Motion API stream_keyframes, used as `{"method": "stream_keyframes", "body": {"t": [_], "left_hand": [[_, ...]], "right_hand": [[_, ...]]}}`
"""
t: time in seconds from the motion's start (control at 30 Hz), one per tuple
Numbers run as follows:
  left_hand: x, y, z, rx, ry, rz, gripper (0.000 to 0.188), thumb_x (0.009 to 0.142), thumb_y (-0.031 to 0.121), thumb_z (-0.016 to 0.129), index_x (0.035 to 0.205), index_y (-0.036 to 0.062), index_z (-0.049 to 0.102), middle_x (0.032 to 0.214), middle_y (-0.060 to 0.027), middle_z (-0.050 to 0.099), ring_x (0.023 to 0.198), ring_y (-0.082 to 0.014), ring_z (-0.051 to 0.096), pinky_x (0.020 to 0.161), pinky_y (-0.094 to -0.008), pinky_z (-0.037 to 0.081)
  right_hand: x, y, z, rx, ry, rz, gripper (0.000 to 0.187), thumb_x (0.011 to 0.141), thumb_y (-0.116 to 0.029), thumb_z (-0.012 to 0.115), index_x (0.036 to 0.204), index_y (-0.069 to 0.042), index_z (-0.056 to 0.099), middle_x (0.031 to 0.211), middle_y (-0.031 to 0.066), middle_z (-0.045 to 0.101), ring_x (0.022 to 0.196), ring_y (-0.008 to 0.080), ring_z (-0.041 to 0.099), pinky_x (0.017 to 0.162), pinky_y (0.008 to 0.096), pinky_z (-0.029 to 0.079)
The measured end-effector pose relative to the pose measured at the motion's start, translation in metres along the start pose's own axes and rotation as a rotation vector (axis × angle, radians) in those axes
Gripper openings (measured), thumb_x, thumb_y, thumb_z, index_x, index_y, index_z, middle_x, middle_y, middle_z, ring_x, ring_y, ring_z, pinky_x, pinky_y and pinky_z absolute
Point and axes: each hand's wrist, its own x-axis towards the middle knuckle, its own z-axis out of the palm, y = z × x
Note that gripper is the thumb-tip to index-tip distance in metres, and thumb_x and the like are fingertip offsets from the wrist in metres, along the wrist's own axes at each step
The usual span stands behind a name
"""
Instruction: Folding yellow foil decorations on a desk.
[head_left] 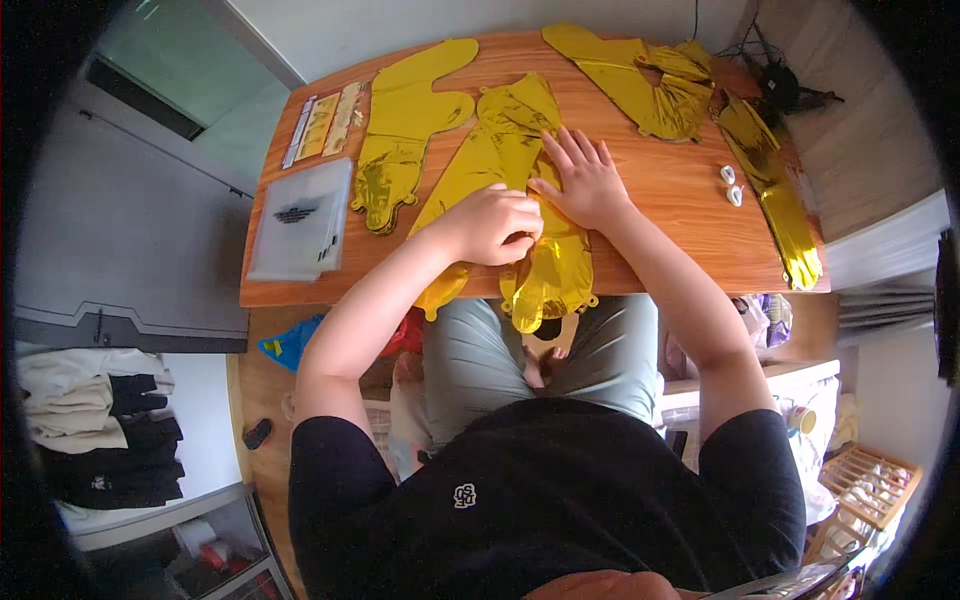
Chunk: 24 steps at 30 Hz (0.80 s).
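A flat, uninflated gold foil balloon (pixel 518 108) lies creased across the middle of the table, its lower end hanging over the near edge above my lap. My left hand (pixel 487 226) is closed over its middle, fingers curled on the foil; what is under them is partly hidden. Spread out flat, my right hand (pixel 588 183) presses on the balloon's right side, fingers reaching onto the wood. Further left is a second flat gold foil balloon (pixel 398 135), with small tabs at its lower end. Another gold foil balloon (pixel 672 103) with a hole lies at the far right.
A narrow folded gold foil piece (pixel 770 185) runs along the right edge of the wooden table (pixel 680 240). Two small white rolls (pixel 733 186) sit beside it. Clear plastic bags (pixel 295 235) and printed strips (pixel 322 125) lie at left. Black cables (pixel 785 85) are in the back right corner.
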Motion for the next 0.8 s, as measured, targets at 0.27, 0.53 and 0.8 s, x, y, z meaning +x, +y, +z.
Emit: {"method": "stream_keyframes", "body": {"t": [0.27, 0.53, 0.8], "left_hand": [[-0.005, 0.014, 0.022, 0.140, 0.345, -0.103, 0.037, 0.085, 0.032, 0.077, 0.110, 0.0113, 0.059, 0.115, -0.0082, 0.058, 0.112, -0.0316, 0.061, 0.096, -0.0474, 0.048], [-0.019, 0.016, 0.021, 0.162, 0.182, -0.226, 0.043, 0.085, 0.039, 0.079, 0.114, 0.0132, 0.062, 0.123, -0.0065, 0.061, 0.121, -0.0296, 0.056, 0.106, -0.0452, 0.040], [-0.031, 0.016, 0.019, 0.163, 0.144, -0.185, 0.054, 0.087, 0.041, 0.076, 0.132, 0.0161, 0.060, 0.141, -0.0079, 0.056, 0.136, -0.0301, 0.047, 0.114, -0.0494, 0.032]], "right_hand": [[0.001, 0.003, 0.003, 0.016, 0.002, -0.028, 0.087, 0.099, -0.068, 0.045, 0.164, -0.013, 0.028, 0.163, 0.0219, 0.037, 0.153, 0.0388, 0.032, 0.124, 0.0559, 0.024], [0.001, 0.005, 0.004, 0.032, 0.003, -0.016, 0.084, 0.101, -0.068, 0.042, 0.163, -0.013, 0.030, 0.163, 0.0217, 0.037, 0.153, 0.0391, 0.031, 0.124, 0.0565, 0.023], [-0.002, 0.004, 0.005, 0.030, -0.001, -0.011, 0.085, 0.100, -0.069, 0.042, 0.162, -0.012, 0.032, 0.163, 0.0215, 0.037, 0.152, 0.0396, 0.032, 0.124, 0.0563, 0.023]]}}
